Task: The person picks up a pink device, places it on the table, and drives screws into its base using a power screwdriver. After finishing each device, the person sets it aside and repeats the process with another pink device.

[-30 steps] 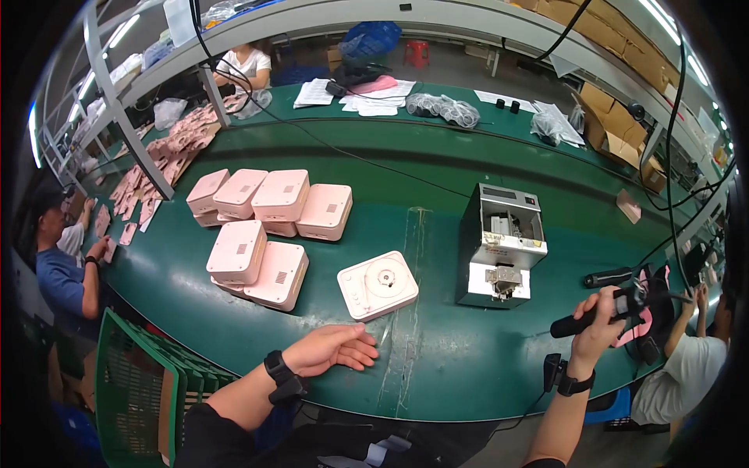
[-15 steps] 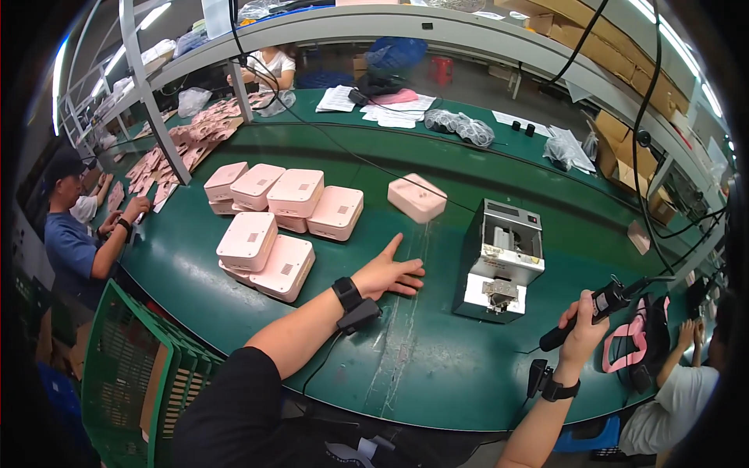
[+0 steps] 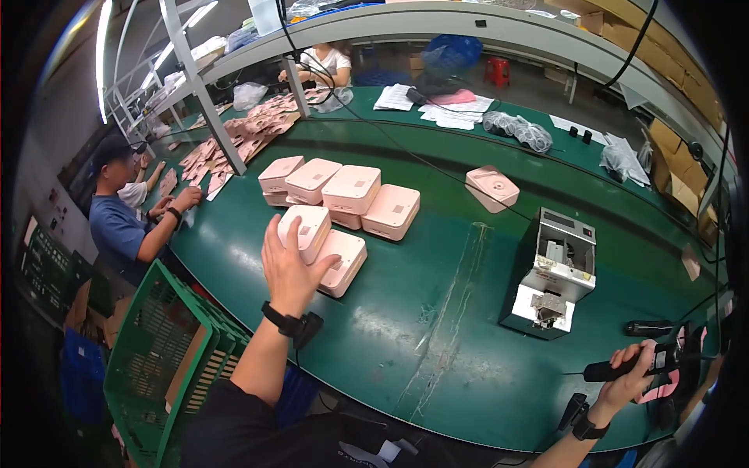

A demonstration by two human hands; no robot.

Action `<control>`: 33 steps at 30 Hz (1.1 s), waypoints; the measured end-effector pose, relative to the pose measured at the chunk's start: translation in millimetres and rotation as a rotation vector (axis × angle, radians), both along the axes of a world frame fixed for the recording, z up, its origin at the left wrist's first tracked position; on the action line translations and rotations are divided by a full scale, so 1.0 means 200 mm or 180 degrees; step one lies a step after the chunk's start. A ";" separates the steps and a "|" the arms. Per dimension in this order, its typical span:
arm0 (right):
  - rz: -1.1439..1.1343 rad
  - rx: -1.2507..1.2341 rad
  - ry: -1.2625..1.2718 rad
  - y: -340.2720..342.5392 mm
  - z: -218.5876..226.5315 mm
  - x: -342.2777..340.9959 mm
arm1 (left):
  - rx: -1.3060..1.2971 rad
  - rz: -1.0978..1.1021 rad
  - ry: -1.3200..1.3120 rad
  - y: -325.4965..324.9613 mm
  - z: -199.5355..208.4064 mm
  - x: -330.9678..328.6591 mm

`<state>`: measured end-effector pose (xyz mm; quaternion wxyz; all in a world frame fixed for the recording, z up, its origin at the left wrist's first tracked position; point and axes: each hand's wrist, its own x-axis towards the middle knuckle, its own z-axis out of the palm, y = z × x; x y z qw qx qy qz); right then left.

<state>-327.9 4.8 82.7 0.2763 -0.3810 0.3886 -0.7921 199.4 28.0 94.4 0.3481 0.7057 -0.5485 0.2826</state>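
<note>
My left hand had come back across the counter from the far side and now reached the top box of the two-high pink stack nearest me, fingers spread and apart, palm against its near face, not yet closed around it. The lower box lay under and just right of it. A second before, that hand was pushing a single box away; that one now sat alone well beyond the stack, to its right, near the black cable. I judged that piece dealt with and the stack's top box the next one in hand.

Just behind the stack stood a row of four more pink boxes, touching one another. Well right of the stack was the grey screw feeder, unmoved. Farther right still, at the counter's near edge, my right hand was clamped on the black driver, held clear of the surface, much as it had been.

Left of the stack, below the counter edge, was the green crate. Beyond it a person in a blue shirt worked at pink flat parts spread along the far left of the counter.
</note>
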 end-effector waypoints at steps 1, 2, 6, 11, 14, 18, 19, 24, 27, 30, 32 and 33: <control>0.0027 0.0012 -0.0021 -0.01 0.00 0.02 | 0.0174 0.0413 -0.0046 0.00 -0.02 0.06; -0.0003 -0.0021 0.0137 -0.01 0.00 0.04 | 0.0349 0.0830 -0.0103 0.01 -0.04 0.10; -0.0061 -0.0124 0.0444 0.02 0.00 0.07 | 0.0237 0.0542 0.0304 0.03 -0.12 0.21; -0.0078 -0.0312 0.0294 0.03 -0.03 0.00 | 0.0007 -0.0116 0.0635 0.17 -0.08 0.16; -0.0045 -0.0353 0.0167 0.07 -0.03 -0.03 | 0.0179 -0.1076 0.0140 0.30 0.02 0.01; -0.0158 -0.0219 0.0018 0.07 -0.04 -0.15 | 0.0633 -0.2571 0.0422 0.20 0.04 -0.29; -0.0201 -0.0112 -0.0065 0.08 -0.03 -0.20 | 0.0810 -0.3073 0.0464 0.14 0.03 -0.36; -0.0302 0.0050 0.0034 -0.05 0.02 0.07 | 0.1506 -0.4762 0.0345 0.01 -0.08 -0.70; -0.0431 0.0117 0.0028 -0.01 0.06 0.07 | 0.1712 -0.5331 0.0279 -0.07 -0.14 -0.87; -0.0377 0.0255 0.0220 0.03 0.09 0.05 | 0.1787 -0.5608 0.0332 -0.12 -0.20 -0.99; -0.0249 0.0170 0.0335 0.06 0.19 0.13 | 0.1940 -0.5412 0.0603 -0.13 -0.21 -1.01; -0.0155 0.0123 0.0385 0.05 0.23 0.18 | 0.2015 -0.5279 0.0733 -0.15 -0.22 -1.02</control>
